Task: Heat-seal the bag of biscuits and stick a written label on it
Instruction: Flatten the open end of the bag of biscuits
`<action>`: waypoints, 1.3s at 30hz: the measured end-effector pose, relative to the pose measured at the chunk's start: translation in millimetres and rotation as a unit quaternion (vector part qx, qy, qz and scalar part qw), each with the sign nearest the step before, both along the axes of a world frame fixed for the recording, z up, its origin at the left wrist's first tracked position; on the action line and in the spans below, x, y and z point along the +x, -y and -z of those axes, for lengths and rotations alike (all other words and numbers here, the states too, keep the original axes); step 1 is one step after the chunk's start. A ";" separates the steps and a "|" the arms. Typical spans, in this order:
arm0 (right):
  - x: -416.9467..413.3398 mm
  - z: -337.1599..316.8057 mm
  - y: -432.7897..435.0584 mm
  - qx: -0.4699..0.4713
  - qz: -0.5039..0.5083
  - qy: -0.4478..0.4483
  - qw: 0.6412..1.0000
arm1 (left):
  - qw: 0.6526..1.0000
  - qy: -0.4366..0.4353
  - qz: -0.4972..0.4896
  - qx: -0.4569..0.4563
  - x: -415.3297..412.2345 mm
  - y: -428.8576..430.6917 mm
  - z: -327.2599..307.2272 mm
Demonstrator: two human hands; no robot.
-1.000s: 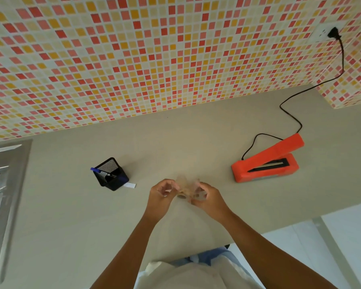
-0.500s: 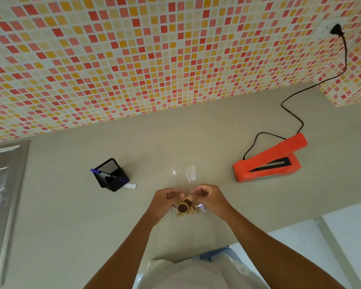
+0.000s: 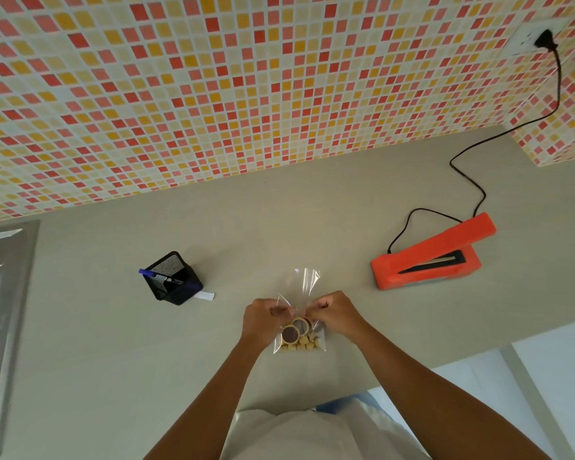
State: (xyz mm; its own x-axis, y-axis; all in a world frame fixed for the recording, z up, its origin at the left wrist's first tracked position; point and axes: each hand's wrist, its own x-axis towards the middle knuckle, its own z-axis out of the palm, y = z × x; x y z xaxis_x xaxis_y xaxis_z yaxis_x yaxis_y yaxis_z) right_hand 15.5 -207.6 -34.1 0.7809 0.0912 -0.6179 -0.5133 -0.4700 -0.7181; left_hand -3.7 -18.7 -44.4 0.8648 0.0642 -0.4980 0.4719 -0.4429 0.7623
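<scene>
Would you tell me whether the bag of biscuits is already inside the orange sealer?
No, the left hand and right hand hold the bag well clear of the sealer.

Bare counter separates sealer (right) from holder.

**Inspector:** Bag?
**Assistant:** Bag: clear plastic film, glossy, creased at the top.
**Inspector:** Equipment?
**Assistant:** Sealer: orange plastic, smooth, low sheen. Holder: black mesh, metal by its look. Label: white paper, matt.
**Inspector:** Surfaces?
**Assistant:** Bench: beige, smooth, matt. Wall: small tiles, slight gloss. Sink, at the bench's left edge: bare metal, reflective.
</scene>
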 end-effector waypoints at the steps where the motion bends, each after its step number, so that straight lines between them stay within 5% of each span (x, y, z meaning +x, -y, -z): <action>1: 1.6 -0.2 -2.0 -0.010 -0.003 0.001 1.000 | 1.000 0.004 0.009 0.027 0.8 1.3 -0.2; 8: 9.2 9.8 -14.4 -0.132 -0.033 0.027 0.990 | 0.992 -0.009 0.033 0.121 9.1 4.8 -5.1; 18: 15.2 14.2 1.2 -0.128 -0.036 0.037 0.990 | 0.983 -0.070 -0.008 0.167 25.1 7.5 -4.9; 24: 13.5 18.4 -3.6 -0.208 -0.023 0.033 0.977 | 0.951 -0.087 0.047 0.294 30.9 11.0 -3.3; 28: 10.0 15.4 -5.3 -0.233 -0.019 0.068 0.970 | 0.948 -0.094 0.046 0.300 30.8 7.5 2.8; 33: 13.5 6.7 -18.6 -0.024 0.030 0.156 0.987 | 0.947 -0.110 0.054 0.298 35.6 5.1 3.8; 39: 26.8 16.0 -17.3 0.204 0.155 -0.030 0.966 | 0.942 -0.126 0.082 0.301 39.9 3.6 3.8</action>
State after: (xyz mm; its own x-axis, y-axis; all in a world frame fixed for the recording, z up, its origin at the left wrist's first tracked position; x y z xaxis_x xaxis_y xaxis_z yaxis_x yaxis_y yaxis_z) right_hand 42.3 -190.3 -50.1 0.7738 0.1034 -0.6249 -0.6304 0.0295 -0.7757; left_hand 36.2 -22.2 -48.2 0.7470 0.2756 -0.6050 0.4914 -0.8418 0.2232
